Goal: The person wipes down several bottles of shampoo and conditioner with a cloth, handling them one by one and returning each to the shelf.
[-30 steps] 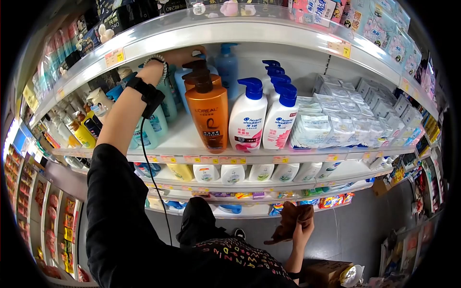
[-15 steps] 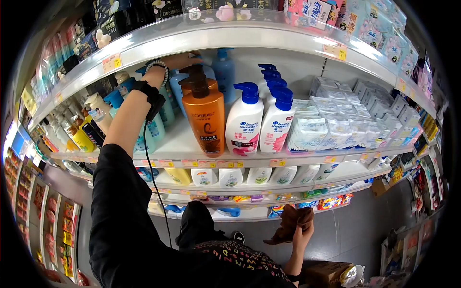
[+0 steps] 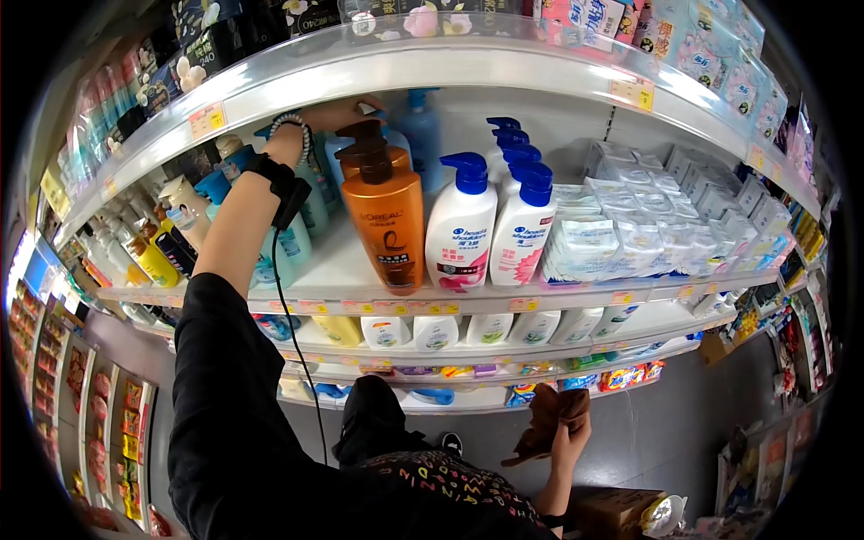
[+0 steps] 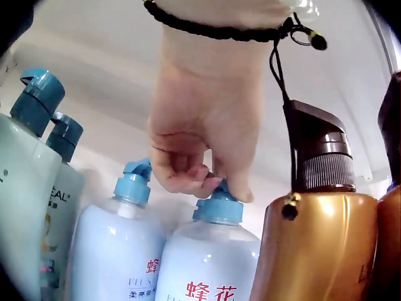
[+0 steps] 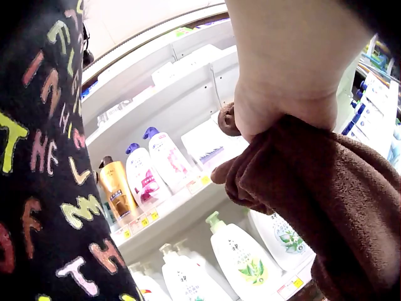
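The left arm [image 3: 234,234], its dark sleeve ending near the elbow, reaches forward and up onto a store shelf [image 3: 504,295]. At the wrist, the left hand [image 3: 337,113] bends to the right, behind the orange pump bottles [image 3: 387,225]. Its thumb and curled fingers pinch the blue pump top [image 4: 219,207] of a light blue bottle [image 4: 210,266], which stands upright between a similar light blue bottle [image 4: 116,251] and a gold-coloured bottle [image 4: 321,244].

The right arm hangs low beside the body, and the right hand [image 3: 571,439] grips a bunched brown cloth [image 3: 545,423] in front of the lower shelves.

Only the left wrist view shows the pinching fingers clearly, along with the red characters on the light blue labels and a black cord bracelet [image 4: 219,28]; from the head, the orange bottles partly block that spot. The right wrist view brings out the cloth's soft folds and a green-topped white bottle [image 5: 247,263] with a leaf print. The head view alone takes in the white tissue-like packs [image 3: 630,225] and the grey floor [image 3: 630,436].
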`<state>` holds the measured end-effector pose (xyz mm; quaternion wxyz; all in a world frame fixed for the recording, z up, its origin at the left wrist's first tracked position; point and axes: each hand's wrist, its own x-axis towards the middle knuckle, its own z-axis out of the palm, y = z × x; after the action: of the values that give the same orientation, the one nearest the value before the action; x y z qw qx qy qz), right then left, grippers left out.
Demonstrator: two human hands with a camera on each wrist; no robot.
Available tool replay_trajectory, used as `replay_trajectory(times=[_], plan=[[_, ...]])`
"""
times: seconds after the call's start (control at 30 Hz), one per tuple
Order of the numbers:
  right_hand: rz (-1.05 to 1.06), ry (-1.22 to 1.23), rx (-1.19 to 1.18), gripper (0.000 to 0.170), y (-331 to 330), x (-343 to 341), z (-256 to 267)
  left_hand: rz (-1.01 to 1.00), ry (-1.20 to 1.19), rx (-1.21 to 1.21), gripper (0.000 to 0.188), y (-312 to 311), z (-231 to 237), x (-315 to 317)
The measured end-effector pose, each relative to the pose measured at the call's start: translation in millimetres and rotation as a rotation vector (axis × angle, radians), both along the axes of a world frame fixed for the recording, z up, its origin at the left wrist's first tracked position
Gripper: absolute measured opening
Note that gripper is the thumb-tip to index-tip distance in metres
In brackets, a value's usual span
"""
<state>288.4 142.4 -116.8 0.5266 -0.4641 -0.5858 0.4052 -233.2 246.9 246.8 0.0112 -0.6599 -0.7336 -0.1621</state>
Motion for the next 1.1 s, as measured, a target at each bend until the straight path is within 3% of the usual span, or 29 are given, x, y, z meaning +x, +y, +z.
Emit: replay_trajectory(times=[0.07, 0.13, 0.27, 0.33, 0.5, 0.6, 0.67, 0.7, 0.77, 0.9, 0.97, 1.1], plan=[[-0.003, 0.03, 0.0, 0.027, -0.7, -5.5, 3.6, 0.082, 0.01, -0.074, 0.038, -8.9, 3.7, 5.7], [-0.013, 0.059, 0.005, 0.026, 0.9, -13.6, 8.6, 0.09, -0.261, -0.108, 0.034, -9.0, 3.6, 2.1], [-0.061, 0.097, 0.064, 0.023, 0.4, -21.1, 8.6, 0.042, -0.082, -0.115, 0.031, -7.0, -1.9, -1.8], [-0.056, 0.08, 0.067, 0.023, -2.0, -19.7, 6.7, 0.104, -0.343, -0.047, 0.031, -2.1, -7.0, -3.6], [0.02, 0.028, -0.052, 0.026, -13.7, -13.2, 9.7, 0.049, -0.278, -0.13, 0.036, 2.7, -11.3, -15.6], [-0.067, 0.1, 0.011, 0.022, -19.3, -24.7, 23.0, -0.038, -0.3, -0.164, 0.043, 0.8, -15.8, -31.3], [-0.056, 0.076, 0.018, 0.022, -18.4, -20.0, 15.3, -0.116, 0.023, -0.079, 0.054, 0.0, -32.5, -55.7], [-0.045, 0.055, 0.024, 0.023, -16.5, -18.9, 14.0, -0.116, 0.022, -0.076, 0.054, -4.2, -32.4, -52.7], [-0.028, 0.042, 0.007, 0.021, -14.8, -19.5, 15.7, -0.145, -0.393, -0.105, 0.063, -14.7, -33.7, -47.0], [0.035, 0.021, -0.046, 0.026, -11.6, -23.8, 11.5, -0.077, -0.227, -0.026, 0.063, -13.6, -42.7, -49.2], [0.038, 0.026, -0.041, 0.027, -10.3, -30.5, 15.2, -0.18, -0.095, 0.091, 0.058, -7.6, -50.0, -57.3], [0.05, -0.019, -0.046, 0.03, -10.5, -31.5, 13.5, -0.2, -0.29, 0.054, 0.061, -6.0, -49.7, -43.9]])
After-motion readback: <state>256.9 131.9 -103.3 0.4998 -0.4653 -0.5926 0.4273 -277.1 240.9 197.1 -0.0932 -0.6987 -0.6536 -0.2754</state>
